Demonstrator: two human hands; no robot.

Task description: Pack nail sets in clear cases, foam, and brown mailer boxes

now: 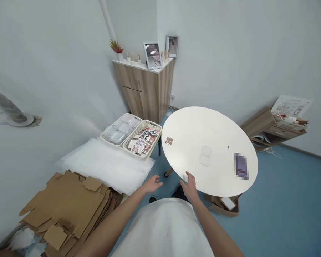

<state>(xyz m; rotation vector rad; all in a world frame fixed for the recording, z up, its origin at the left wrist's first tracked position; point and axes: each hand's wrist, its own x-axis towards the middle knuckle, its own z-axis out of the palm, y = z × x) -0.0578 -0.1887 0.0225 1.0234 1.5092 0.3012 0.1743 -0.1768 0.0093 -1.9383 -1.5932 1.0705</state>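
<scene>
My left hand (152,184) hangs in the air left of the round white table (195,121), its thumb and fingers apart with nothing in them. Over the table's near edge is my right hand (189,186), also open and holding nothing. A clear plastic case (205,156) lies unfolded in the middle of the tabletop. At the table's left side sits a small card of reddish-brown false nails (169,141). A purple thing (241,166), blurred into blocks, rests on the right, and near it lies a tiny dark piece (228,147) too small to name.
Left of the table, one white basket (104,135) holds clear plastic boxes, another (160,129) holds nail cards. White sheets (107,164) and flattened cardboard boxes (66,203) lie nearer me. A wooden cabinet (141,85) stands behind, a low shelf (259,123) at right, an open carton (224,207) under the table.
</scene>
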